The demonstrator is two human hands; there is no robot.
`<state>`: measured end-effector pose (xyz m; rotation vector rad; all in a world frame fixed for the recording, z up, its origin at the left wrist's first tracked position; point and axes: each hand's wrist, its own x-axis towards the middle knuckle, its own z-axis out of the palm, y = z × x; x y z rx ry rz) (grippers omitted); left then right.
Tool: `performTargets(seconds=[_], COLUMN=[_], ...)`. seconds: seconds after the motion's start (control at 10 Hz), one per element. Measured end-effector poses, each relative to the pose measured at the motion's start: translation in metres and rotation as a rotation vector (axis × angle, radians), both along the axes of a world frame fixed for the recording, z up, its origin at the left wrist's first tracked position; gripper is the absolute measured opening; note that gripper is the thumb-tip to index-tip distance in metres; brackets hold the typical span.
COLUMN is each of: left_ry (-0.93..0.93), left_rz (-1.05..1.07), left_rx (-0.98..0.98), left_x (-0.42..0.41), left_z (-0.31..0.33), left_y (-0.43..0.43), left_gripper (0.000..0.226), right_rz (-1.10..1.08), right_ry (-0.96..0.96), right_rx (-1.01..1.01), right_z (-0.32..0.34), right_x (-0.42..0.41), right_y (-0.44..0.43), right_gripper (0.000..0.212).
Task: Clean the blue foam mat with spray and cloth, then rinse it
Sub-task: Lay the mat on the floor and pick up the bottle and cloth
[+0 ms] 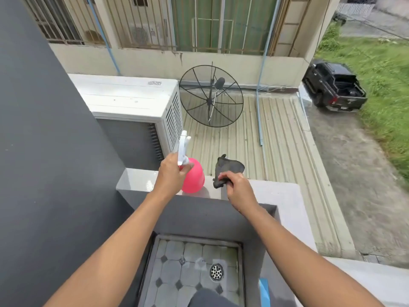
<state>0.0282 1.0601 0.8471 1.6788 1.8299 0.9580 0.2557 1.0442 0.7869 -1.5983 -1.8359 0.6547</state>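
A pink spray bottle (193, 178) with a white trigger head stands on the grey parapet ledge (274, 191). My left hand (170, 173) is closed around its neck. Just to the right, my right hand (238, 187) grips a dark grey cloth (229, 168), part of which sticks up above the ledge. A thin strip of the blue foam mat (264, 291) shows at the bottom, leaning on edge against the right inner wall of the balcony; most of it is hidden.
Below my arms lies a tiled floor (177, 273) with a round metal drain (216, 272). A dark wall (44, 151) stands at left. Beyond the ledge are a white air-conditioner unit (132, 98), a satellite dish (211, 96) on a corrugated roof, and a black pickup (334, 87).
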Motion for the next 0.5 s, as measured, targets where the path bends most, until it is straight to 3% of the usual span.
performTargets(seconds=[0.1, 0.3, 0.4, 0.5], left_ry=[0.032, 0.095, 0.078, 0.141], left_rz=[-0.008, -0.086, -0.138, -0.224], left_rx=[-0.062, -0.153, -0.180, -0.274], left_x=[0.004, -0.002, -0.007, -0.023], left_z=[-0.020, -0.025, -0.019, -0.006], left_y=[0.011, 0.033, 0.032, 0.033], left_gripper=[0.021, 0.026, 0.029, 0.056], right_rz=[0.076, 0.119, 0.086, 0.064], right_ry=[-0.100, -0.120, -0.165, -0.202], right_rx=[-0.227, -0.357, -0.321, -0.200], right_z=[-0.055, -0.065, -0.042, -0.003], right_x=[0.002, 0.004, 0.008, 0.007], right_y=[-0.012, -0.013, -0.001, 0.033], right_gripper=[0.036, 0.042, 0.038, 0.033])
